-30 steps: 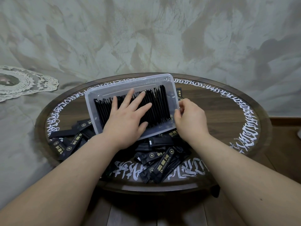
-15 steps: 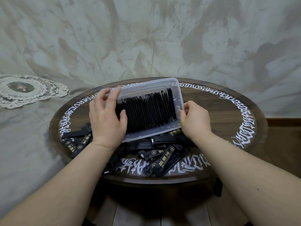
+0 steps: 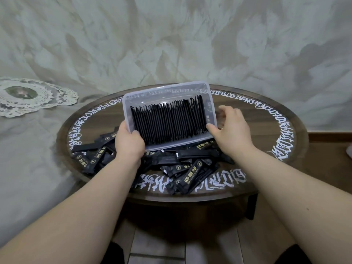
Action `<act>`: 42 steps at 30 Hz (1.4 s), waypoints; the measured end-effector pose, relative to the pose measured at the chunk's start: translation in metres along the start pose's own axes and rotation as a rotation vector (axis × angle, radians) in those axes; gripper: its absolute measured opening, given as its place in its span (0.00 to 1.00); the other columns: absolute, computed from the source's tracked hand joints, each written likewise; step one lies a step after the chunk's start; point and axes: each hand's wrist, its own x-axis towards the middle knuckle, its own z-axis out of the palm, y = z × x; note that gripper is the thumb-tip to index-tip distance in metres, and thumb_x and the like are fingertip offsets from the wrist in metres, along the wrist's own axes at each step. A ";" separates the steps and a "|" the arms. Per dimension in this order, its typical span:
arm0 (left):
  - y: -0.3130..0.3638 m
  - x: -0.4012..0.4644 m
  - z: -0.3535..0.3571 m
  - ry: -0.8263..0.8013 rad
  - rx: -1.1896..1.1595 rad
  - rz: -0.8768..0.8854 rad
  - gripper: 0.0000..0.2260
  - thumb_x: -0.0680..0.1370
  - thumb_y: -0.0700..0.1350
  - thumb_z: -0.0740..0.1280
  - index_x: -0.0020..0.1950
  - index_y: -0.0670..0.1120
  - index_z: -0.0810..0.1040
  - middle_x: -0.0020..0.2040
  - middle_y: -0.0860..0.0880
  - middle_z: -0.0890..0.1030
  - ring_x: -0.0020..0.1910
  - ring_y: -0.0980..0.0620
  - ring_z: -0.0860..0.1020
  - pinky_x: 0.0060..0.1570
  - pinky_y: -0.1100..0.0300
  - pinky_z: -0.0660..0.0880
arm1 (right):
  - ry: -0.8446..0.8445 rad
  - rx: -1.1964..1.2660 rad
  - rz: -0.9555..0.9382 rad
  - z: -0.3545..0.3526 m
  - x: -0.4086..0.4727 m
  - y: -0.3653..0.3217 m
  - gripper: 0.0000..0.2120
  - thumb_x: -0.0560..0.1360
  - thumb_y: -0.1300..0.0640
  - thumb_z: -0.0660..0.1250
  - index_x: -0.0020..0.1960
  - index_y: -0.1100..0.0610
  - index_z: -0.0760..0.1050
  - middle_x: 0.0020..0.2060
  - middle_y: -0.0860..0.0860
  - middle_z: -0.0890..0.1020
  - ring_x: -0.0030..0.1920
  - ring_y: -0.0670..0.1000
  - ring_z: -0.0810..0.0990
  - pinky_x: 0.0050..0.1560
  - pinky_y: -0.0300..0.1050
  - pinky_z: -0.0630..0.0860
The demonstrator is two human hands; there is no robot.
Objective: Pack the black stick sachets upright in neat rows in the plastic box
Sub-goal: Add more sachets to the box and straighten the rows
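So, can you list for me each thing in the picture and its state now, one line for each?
Plastic box: tilted toward the camera, lidless, propped on the loose pile.
Packed sachets: on edge in one tight row, gap at the right end.
Loose sachets: lying flat in a messy pile on the table.
Left hand: grips the box's near left corner.
Right hand: fingers spread, touching the box's right side.
Table: bearing box and pile.

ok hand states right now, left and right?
Left hand: grips the near-left corner of the plastic box, thumb over the rim.
Right hand: on the box's right end, fingers loosely curled; firm grip cannot be told.
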 end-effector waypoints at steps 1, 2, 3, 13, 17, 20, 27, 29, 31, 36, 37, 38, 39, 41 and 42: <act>0.000 0.002 0.003 -0.006 -0.024 -0.002 0.22 0.80 0.33 0.54 0.72 0.47 0.67 0.50 0.57 0.73 0.39 0.65 0.70 0.29 0.79 0.64 | 0.030 -0.017 -0.054 -0.004 -0.003 -0.001 0.20 0.73 0.51 0.69 0.62 0.52 0.69 0.55 0.49 0.74 0.54 0.50 0.75 0.53 0.46 0.72; -0.002 0.005 0.005 -0.014 -0.043 0.000 0.22 0.80 0.33 0.54 0.72 0.48 0.67 0.47 0.60 0.73 0.38 0.66 0.69 0.31 0.78 0.65 | 0.034 -0.021 -0.137 -0.010 -0.006 -0.004 0.16 0.72 0.51 0.69 0.57 0.51 0.70 0.50 0.48 0.75 0.50 0.50 0.75 0.52 0.46 0.73; -0.004 0.008 0.007 -0.025 -0.052 0.001 0.22 0.80 0.34 0.54 0.71 0.49 0.68 0.45 0.62 0.72 0.38 0.66 0.69 0.33 0.76 0.65 | -0.015 -0.022 -0.226 -0.014 -0.009 -0.006 0.13 0.71 0.52 0.70 0.52 0.50 0.71 0.45 0.46 0.75 0.47 0.49 0.75 0.50 0.47 0.74; -0.002 0.010 0.015 -0.066 -0.166 0.073 0.21 0.80 0.33 0.54 0.71 0.48 0.68 0.51 0.60 0.74 0.53 0.58 0.72 0.56 0.65 0.66 | -0.611 -0.410 -0.581 0.002 -0.034 0.001 0.44 0.64 0.37 0.74 0.74 0.48 0.60 0.68 0.44 0.71 0.67 0.48 0.64 0.65 0.46 0.67; -0.003 0.008 0.012 -0.131 -0.179 0.109 0.24 0.80 0.33 0.53 0.74 0.50 0.63 0.56 0.62 0.71 0.57 0.63 0.70 0.59 0.68 0.61 | -0.663 -0.404 -0.604 0.013 -0.037 -0.007 0.46 0.66 0.37 0.72 0.76 0.49 0.55 0.74 0.45 0.61 0.74 0.48 0.56 0.72 0.44 0.57; -0.008 0.009 0.011 -0.187 -0.163 0.133 0.26 0.80 0.34 0.53 0.75 0.53 0.61 0.59 0.63 0.70 0.59 0.63 0.69 0.60 0.69 0.60 | -0.646 -0.423 -0.611 0.015 -0.037 -0.007 0.41 0.69 0.38 0.70 0.76 0.48 0.57 0.75 0.45 0.60 0.74 0.48 0.57 0.72 0.42 0.55; -0.013 0.013 0.009 -0.267 -0.164 0.139 0.27 0.80 0.35 0.55 0.77 0.54 0.58 0.66 0.59 0.70 0.65 0.59 0.67 0.67 0.62 0.59 | -0.574 -0.425 -0.546 0.017 -0.040 0.003 0.37 0.72 0.41 0.66 0.76 0.49 0.56 0.72 0.47 0.63 0.71 0.51 0.60 0.69 0.51 0.61; -0.016 0.014 0.010 -0.280 -0.161 0.137 0.27 0.80 0.36 0.55 0.77 0.56 0.58 0.67 0.58 0.70 0.66 0.59 0.67 0.69 0.60 0.59 | -0.579 -0.448 -0.527 0.019 -0.042 0.005 0.40 0.71 0.38 0.66 0.76 0.49 0.53 0.73 0.46 0.61 0.71 0.51 0.57 0.69 0.51 0.58; -0.017 0.015 0.011 -0.286 -0.162 0.132 0.27 0.80 0.37 0.55 0.77 0.57 0.57 0.69 0.58 0.69 0.67 0.59 0.67 0.72 0.56 0.58 | -0.571 -0.457 -0.521 0.022 -0.043 0.006 0.39 0.72 0.39 0.66 0.76 0.48 0.52 0.71 0.47 0.62 0.71 0.50 0.57 0.69 0.51 0.55; -0.015 0.014 0.011 -0.288 -0.146 0.133 0.27 0.81 0.38 0.55 0.77 0.58 0.55 0.67 0.60 0.67 0.67 0.60 0.64 0.71 0.57 0.57 | -0.527 -0.435 -0.559 0.019 -0.042 0.003 0.30 0.76 0.49 0.64 0.75 0.50 0.57 0.65 0.50 0.69 0.66 0.52 0.65 0.67 0.46 0.61; -0.015 0.013 0.011 -0.289 -0.148 0.139 0.27 0.81 0.38 0.55 0.77 0.58 0.55 0.68 0.60 0.67 0.67 0.60 0.65 0.71 0.57 0.57 | -0.516 -0.439 -0.578 0.018 -0.041 0.002 0.29 0.77 0.50 0.64 0.75 0.51 0.58 0.64 0.50 0.70 0.65 0.52 0.67 0.66 0.45 0.63; -0.015 0.014 0.011 -0.288 -0.149 0.141 0.27 0.81 0.38 0.55 0.77 0.57 0.55 0.68 0.60 0.67 0.67 0.60 0.65 0.71 0.58 0.57 | -0.508 -0.443 -0.590 0.016 -0.041 0.000 0.29 0.77 0.51 0.63 0.75 0.51 0.58 0.64 0.50 0.71 0.65 0.52 0.67 0.65 0.45 0.64; -0.015 0.014 0.011 -0.290 -0.149 0.141 0.27 0.81 0.38 0.54 0.77 0.57 0.56 0.68 0.60 0.67 0.67 0.60 0.65 0.70 0.59 0.57 | -0.506 -0.443 -0.595 0.015 -0.041 -0.002 0.28 0.77 0.53 0.63 0.75 0.51 0.58 0.63 0.50 0.72 0.65 0.52 0.68 0.65 0.44 0.64; -0.015 0.014 0.011 -0.288 -0.151 0.145 0.27 0.81 0.37 0.54 0.77 0.56 0.56 0.67 0.60 0.67 0.67 0.60 0.65 0.68 0.61 0.57 | -0.503 -0.424 -0.615 0.013 -0.040 -0.005 0.27 0.78 0.55 0.63 0.74 0.52 0.59 0.64 0.50 0.72 0.65 0.51 0.68 0.64 0.43 0.64; -0.015 0.014 0.011 -0.286 -0.152 0.148 0.27 0.81 0.37 0.54 0.77 0.56 0.56 0.67 0.60 0.67 0.67 0.60 0.65 0.69 0.61 0.57 | -0.502 -0.405 -0.619 0.011 -0.039 -0.008 0.26 0.78 0.56 0.63 0.73 0.52 0.61 0.63 0.50 0.73 0.65 0.51 0.68 0.64 0.43 0.64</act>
